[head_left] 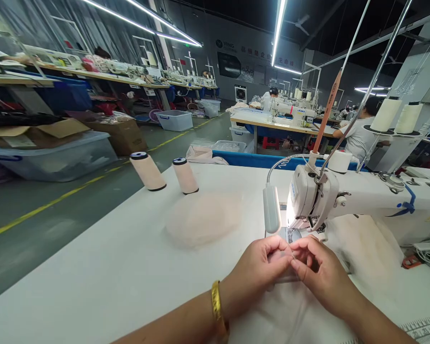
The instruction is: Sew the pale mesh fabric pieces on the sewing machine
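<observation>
My left hand (pixel 260 263), with a gold bracelet (pixel 217 303) at its wrist, is closed in a pinch just in front of the sewing machine's presser foot (pixel 290 234). Fingertip to fingertip with it, my right hand (pixel 320 270) is pinched too. Between them is the edge of a thin, pale, sheer fabric (pixel 284 310), which drapes down toward me over the table edge. The fingers hide most of the gripped edge. Above the hands stands the white sewing machine head (pixel 303 191), its needle area lit by a small lamp (pixel 271 210).
A sheer fabric piece (pixel 202 220) lies left on the white table (pixel 129 267), near two peach thread cones (pixel 148 172). More sheer fabric (pixel 369 246) sits beneath the machine arm. A printed ruler (pixel 426 327) is at lower right. Co-workers sit at machines beyond.
</observation>
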A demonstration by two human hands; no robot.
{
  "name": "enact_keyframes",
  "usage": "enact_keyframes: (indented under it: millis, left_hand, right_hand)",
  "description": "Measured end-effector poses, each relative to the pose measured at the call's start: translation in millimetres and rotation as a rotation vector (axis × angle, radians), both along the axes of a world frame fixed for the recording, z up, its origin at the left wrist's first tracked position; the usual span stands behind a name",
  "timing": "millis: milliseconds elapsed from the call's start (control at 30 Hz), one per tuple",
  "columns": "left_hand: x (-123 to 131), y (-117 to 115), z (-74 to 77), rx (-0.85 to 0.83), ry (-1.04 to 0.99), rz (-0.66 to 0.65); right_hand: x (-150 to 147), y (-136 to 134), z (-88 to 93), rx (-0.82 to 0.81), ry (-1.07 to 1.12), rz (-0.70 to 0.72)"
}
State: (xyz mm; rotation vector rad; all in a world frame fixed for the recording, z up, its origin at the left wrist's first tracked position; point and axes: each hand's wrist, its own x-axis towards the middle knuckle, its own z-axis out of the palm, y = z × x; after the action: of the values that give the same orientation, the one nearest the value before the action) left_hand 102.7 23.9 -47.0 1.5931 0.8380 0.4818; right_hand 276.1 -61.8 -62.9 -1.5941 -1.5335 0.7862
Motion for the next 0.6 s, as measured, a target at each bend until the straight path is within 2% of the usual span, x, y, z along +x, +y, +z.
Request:
enact_keyframes:
  millis: [267,600]
  left_hand:
    - [-1.3,1.1,1.7,0.166,0.009,-0.027]
    - [-1.1,1.5,3.7,0.106,0.004,-0.082]
  right_hand:
    - [1.5,0.4,4.2,0.026,0.006,0.034]
    - [-0.1,0.2,2.6,0.039,0.003,0.028]
